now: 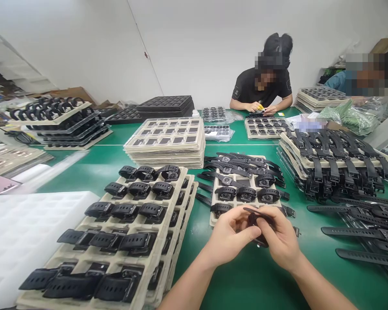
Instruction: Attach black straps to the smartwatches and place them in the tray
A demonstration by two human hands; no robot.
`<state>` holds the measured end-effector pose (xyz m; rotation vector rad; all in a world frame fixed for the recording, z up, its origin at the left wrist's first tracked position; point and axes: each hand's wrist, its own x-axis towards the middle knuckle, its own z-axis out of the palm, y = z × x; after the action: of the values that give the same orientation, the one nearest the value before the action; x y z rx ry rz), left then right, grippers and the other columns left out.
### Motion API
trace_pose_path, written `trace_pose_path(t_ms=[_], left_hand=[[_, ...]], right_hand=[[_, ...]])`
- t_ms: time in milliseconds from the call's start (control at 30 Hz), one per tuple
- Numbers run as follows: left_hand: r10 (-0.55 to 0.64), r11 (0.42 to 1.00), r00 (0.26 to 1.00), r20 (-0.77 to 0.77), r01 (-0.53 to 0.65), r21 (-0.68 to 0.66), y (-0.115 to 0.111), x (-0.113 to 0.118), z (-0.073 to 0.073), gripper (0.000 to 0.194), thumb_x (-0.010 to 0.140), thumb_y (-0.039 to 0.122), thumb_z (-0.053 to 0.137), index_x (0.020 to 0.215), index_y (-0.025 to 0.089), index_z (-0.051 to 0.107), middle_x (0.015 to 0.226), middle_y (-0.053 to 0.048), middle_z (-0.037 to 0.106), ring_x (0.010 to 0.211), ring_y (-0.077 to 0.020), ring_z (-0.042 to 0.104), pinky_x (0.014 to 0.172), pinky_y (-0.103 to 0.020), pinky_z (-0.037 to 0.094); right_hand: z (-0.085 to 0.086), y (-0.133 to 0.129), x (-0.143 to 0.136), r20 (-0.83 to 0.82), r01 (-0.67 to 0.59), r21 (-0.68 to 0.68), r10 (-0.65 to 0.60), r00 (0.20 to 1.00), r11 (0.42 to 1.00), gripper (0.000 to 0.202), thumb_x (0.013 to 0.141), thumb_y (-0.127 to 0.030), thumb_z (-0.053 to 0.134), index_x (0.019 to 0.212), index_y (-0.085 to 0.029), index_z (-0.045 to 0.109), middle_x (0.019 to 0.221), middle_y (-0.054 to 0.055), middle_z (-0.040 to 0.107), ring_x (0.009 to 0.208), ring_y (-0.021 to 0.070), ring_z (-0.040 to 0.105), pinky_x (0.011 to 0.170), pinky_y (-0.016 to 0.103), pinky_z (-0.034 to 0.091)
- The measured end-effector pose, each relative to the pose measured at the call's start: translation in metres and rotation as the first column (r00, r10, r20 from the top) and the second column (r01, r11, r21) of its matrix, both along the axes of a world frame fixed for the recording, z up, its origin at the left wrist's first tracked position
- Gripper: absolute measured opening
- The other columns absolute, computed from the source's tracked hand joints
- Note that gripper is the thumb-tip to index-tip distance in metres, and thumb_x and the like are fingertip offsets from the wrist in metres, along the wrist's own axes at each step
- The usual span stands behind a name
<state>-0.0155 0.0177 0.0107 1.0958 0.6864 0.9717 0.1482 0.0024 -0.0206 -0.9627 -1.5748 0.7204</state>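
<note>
A black smartwatch [261, 239] is gripped between my two hands, low in front of me, its strap curving up over the fingers. My left hand [230, 236] closes on its left side with the thumb pressed inward. On the opposite side my right hand [278, 234] is closed too, thumb on the watch. The fingers hide most of the watch body. Just beyond my hands lies a beige tray [217, 189] of black watches, some with straps lying open across it. To the left, a stacked beige tray [111, 245] carries rows of watches with looped straps.
A stack of beige trays [164, 148] stands mid-table. At right, watches with open straps [336, 157] cover another stack, with more loose watches [371, 228] nearer. White foam [35, 241] lies at left. A co-worker [261, 88] works across the green table [195, 241]; another person sits far right.
</note>
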Motion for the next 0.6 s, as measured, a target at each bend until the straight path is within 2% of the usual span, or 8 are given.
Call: trace_pose_path(t_ms=[100,200,333,500,600], left_hand=[[0.034,0.999,0.998,-0.044,-0.034,0.013,-0.001,-0.001,0.002,0.034,0.077,0.035,0.085,0.102,0.016,0.072,0.087,-0.004,0.069,0.075,-0.0146,0.061,0.068,-0.025,0.051],[0.004,1.0,0.999,-0.036,-0.005,-0.031,-0.001,-0.003,0.003,0.043,0.072,0.033,0.089,0.108,0.017,0.071,0.087,-0.004,0.069,0.071,-0.0124,0.06,0.066,-0.024,0.051],[-0.029,0.997,0.999,0.016,0.03,-0.068,0.001,-0.002,0.003,0.036,0.074,0.033,0.088,0.101,0.016,0.073,0.086,-0.006,0.072,0.075,-0.0166,0.066,0.07,-0.029,0.056],[0.032,0.994,0.998,0.057,-0.026,-0.106,0.001,0.003,0.0,0.034,0.074,0.037,0.087,0.096,0.014,0.074,0.077,-0.004,0.069,0.068,-0.0163,0.065,0.066,-0.031,0.057],[0.03,0.996,0.998,0.063,-0.024,-0.089,0.001,0.005,0.002,0.03,0.075,0.036,0.087,0.093,0.014,0.075,0.076,-0.002,0.068,0.066,-0.0128,0.062,0.065,-0.026,0.054]], right_hand=[[0.0,0.0,0.001,0.012,-0.015,0.022,0.014,1.0,1.0,0.014,0.102,-0.023,0.054,0.109,-0.029,0.065,0.093,0.003,0.071,0.082,0.021,0.069,0.072,0.031,0.057],[0.0,-0.001,0.002,0.031,-0.042,0.037,0.041,0.999,0.998,0.016,0.102,-0.021,0.053,0.111,-0.029,0.064,0.093,0.003,0.07,0.082,0.0204,0.068,0.071,0.031,0.056],[0.002,-0.001,0.003,0.067,-0.01,0.04,0.008,0.998,0.999,0.015,0.102,-0.019,0.052,0.107,-0.027,0.064,0.09,0.003,0.067,0.079,0.0206,0.065,0.067,0.032,0.052],[0.01,0.0,0.003,0.129,0.091,0.199,-0.119,0.985,0.976,0.016,0.095,-0.014,0.053,0.099,-0.024,0.065,0.088,0.004,0.058,0.077,0.0211,0.059,0.066,0.035,0.05],[0.013,0.0,0.004,0.175,0.038,0.263,-0.087,0.981,0.964,0.032,0.095,-0.009,0.049,0.114,-0.026,0.068,0.1,0.007,0.059,0.087,0.0227,0.062,0.073,0.036,0.055]])
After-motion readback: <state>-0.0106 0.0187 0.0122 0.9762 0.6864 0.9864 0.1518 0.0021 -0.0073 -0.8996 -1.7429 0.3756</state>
